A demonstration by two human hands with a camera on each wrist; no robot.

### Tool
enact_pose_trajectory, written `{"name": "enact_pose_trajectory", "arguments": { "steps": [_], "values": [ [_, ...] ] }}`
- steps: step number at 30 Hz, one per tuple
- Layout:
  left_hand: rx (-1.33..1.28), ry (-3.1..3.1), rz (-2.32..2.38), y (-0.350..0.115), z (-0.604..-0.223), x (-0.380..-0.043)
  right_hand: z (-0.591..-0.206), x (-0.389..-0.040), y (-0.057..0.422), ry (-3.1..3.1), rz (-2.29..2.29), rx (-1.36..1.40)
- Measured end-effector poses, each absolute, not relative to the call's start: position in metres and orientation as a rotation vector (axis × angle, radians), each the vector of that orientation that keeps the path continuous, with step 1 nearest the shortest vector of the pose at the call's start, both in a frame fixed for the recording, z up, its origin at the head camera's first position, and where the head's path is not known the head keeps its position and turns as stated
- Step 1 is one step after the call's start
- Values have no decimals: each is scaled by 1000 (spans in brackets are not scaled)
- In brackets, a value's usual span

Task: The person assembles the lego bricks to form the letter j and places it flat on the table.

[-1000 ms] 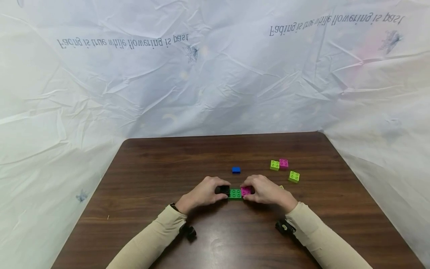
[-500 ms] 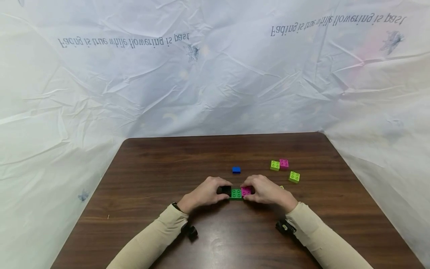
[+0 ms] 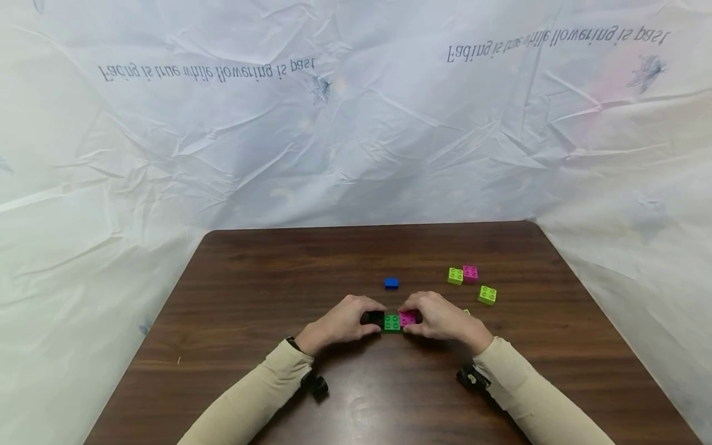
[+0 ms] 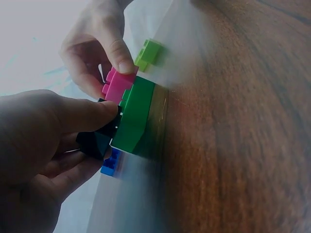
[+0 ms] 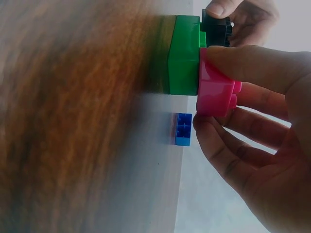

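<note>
A green building brick (image 3: 392, 322) rests on the wooden table between the two hands. My left hand (image 3: 340, 320) pinches a black brick (image 3: 375, 319) between thumb and fingers, right at the green brick's left end. In the left wrist view the black brick (image 4: 99, 138) overlaps the top of the green brick (image 4: 136, 116). On the right end sits a pink brick (image 3: 408, 317), its studs up, and my right hand (image 3: 442, 317) holds it by thumb and fingers. The right wrist view shows that pink brick (image 5: 216, 92) against the green one's studded side.
A blue brick (image 3: 391, 283) lies just beyond the hands. Farther right are a lime brick (image 3: 455, 275) beside another pink brick (image 3: 470, 273), and a second lime brick (image 3: 487, 295). One more lime piece (image 3: 466, 312) is mostly hidden behind the right hand.
The left hand and the black brick have shifted slightly to the right, and the green brick's visible studs with them. The right hand stays nearly where it was on the pink brick.
</note>
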State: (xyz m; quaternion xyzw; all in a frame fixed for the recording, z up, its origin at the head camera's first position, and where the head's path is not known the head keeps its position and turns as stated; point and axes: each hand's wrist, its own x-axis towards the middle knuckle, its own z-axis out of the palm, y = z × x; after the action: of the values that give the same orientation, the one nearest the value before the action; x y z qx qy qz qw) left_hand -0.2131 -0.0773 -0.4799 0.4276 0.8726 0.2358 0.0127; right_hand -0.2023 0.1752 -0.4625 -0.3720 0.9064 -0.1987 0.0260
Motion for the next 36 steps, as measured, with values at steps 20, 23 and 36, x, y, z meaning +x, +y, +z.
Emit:
{"name": "enact_pose_trajectory", "arguments": {
  "steps": [20,23,36],
  "values": [
    [1325,2712,736,-78,-481,-211,-463,-201,174,2800,-617,-1138],
    [1320,2713,726,-78,-480,-211,-463,-201,174,2806,-610,-1139],
    [1321,2728,710,-77,-480,-213,-462,-203,174,2797,-612,-1155]
  ]
}}
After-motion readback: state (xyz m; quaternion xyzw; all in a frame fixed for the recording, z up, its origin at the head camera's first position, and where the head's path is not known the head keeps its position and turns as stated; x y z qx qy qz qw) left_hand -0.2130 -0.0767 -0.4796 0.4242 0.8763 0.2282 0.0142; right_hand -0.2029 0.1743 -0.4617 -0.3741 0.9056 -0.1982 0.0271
